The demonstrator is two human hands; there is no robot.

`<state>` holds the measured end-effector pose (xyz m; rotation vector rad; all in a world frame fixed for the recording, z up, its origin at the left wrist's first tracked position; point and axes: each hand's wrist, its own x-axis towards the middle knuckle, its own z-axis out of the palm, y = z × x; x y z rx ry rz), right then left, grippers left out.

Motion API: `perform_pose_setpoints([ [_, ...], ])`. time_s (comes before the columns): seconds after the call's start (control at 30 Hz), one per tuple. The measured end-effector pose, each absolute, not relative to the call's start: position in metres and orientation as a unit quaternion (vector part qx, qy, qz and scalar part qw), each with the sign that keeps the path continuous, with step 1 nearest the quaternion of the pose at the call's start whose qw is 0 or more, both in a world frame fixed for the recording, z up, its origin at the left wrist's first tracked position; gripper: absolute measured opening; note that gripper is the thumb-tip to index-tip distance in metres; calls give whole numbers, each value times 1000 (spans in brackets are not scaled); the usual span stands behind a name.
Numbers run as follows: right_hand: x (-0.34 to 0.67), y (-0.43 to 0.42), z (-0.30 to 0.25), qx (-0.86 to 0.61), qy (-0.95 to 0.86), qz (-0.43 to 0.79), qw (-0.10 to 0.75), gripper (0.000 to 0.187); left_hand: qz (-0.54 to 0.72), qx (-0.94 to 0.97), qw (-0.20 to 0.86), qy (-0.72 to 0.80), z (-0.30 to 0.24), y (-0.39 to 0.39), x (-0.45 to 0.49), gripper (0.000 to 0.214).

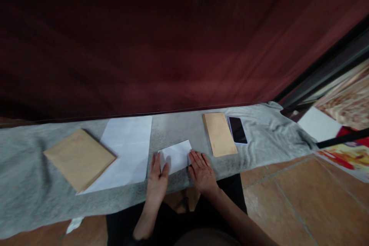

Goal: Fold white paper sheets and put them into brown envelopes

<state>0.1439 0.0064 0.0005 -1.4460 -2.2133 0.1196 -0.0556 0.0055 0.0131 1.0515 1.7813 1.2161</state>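
A folded white sheet of paper [176, 157] lies on the grey cloth in front of me. My left hand [157, 177] rests at its left edge, fingers stretched out and thumb apart. At the right edge lies my right hand [201, 171], flat with fingers extended, its fingertips touching the paper or the cloth beside it. To the left are larger white sheets [129, 146], partly covered by a stack of brown envelopes [79, 157]. A second, narrower stack of brown envelopes [220, 134] sits to the right of my right hand.
A phone [238, 130] with a dark screen lies beside the right stack. The grey cloth [262, 134] covers a narrow surface, wrinkled at its right end. Behind it hangs a dark red curtain [184, 46]. A white scrap [74, 224] and a colourful printed sheet [346, 157] appear lower down.
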Motion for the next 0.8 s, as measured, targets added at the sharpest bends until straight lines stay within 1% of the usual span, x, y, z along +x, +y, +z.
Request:
perform_pose_setpoints([
  [0.1,143,6,1,-529,-812,39,244,50,541,280,422,672,19,6,-54,50],
  [0.27,145,5,2,-527,-815,42,237,53,605,124,467,633,25,9,-48,55],
  [0.33,145,4,3,-526,-816,49,235,56,608,102,487,619,30,8,-43,58],
  [0.43,142,3,10,-516,-820,76,238,65,610,128,518,586,45,4,-33,54],
  [0.5,139,5,17,-514,-813,109,251,64,607,162,541,558,59,1,-27,53],
  [0.6,134,11,32,-526,-770,186,310,50,600,193,571,526,77,1,-21,56],
  [0.7,127,18,47,-525,-671,317,416,37,596,186,574,531,80,4,-20,56],
  [0.73,125,19,50,-523,-623,372,447,36,593,176,569,542,77,4,-21,57],
  [0.8,120,19,53,-518,-513,480,488,42,577,163,568,563,67,4,-20,64],
])
